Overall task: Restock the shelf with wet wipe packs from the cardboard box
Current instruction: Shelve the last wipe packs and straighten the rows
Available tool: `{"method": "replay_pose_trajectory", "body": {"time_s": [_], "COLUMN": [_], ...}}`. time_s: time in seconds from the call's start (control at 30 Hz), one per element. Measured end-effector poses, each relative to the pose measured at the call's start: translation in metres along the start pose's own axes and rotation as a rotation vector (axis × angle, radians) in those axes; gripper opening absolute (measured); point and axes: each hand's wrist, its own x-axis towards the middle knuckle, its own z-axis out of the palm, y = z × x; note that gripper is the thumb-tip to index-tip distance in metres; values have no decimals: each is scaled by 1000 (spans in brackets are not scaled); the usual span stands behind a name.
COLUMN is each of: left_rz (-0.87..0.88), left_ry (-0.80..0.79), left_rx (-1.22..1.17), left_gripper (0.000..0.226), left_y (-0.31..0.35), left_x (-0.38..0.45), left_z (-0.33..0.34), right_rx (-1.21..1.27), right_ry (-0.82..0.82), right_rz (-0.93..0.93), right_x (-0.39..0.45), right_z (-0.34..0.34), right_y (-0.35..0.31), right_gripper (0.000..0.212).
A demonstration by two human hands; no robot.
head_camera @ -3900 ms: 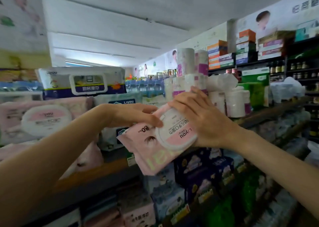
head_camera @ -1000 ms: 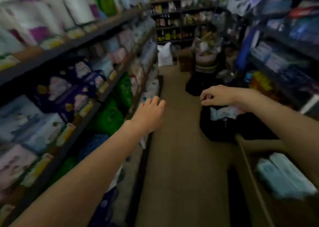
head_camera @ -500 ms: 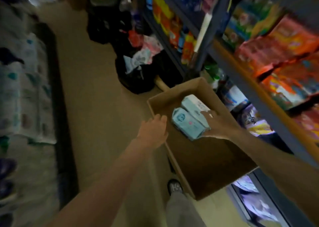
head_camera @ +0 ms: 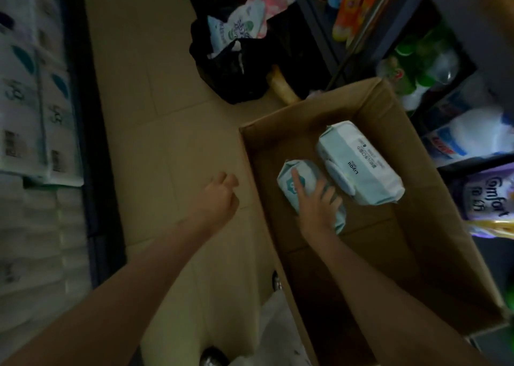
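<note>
Tiled floor [head_camera: 155,132], beige, dim light, runs btwn two shelf units. Directly on it: open cardboard box [head_camera: 389,254] at right, just beside the right-hand shelving [head_camera: 445,68]; black plastic bag [head_camera: 236,68] further up the aisle, near the box's far corner, w/ soft packs poking out the top. Left shelving [head_camera: 91,143] has a dark base edge meeting the floor. Box bottom carries two pale wipe packs [head_camera: 358,162], side by side.
</note>
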Motion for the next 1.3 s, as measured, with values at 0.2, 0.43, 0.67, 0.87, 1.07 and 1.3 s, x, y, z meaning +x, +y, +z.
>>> {"method": "replay_pose_trajectory", "body": {"time_s": [0.2, 0.43, 0.67, 0.87, 1.07, 1.3], "left_rz": [70, -182, 79, 75, 77, 56], "left_ry": [100, 65, 105, 539, 1221, 1729], "left_rx": [-252, -922, -1388, -1342, -1472, -1681], "left_gripper": [33, 49, 76, 51, 27, 46], "left_y": [31, 13, -68, -152, -195, -231], "left_x": [-23, -72, -230, -430, -587, -687], "left_z": [-20, -102, -230, -306, -338, -341], "right_rx": [715, 1692, 1745, 1436, 1222, 637], "right_ry": [-171, -343, -450, -528, -140, 610], "right_rz": [271, -53, -677, -1194, -1412, -1611], "right_x": [14, -51, -187, -333, -466, -573], "right_z": [-55, -227, -382, -458, -511, -499], "right_y": [25, 15, -118, -255, -372, -453], "right_gripper": [109, 62, 72, 75, 57, 112]}}
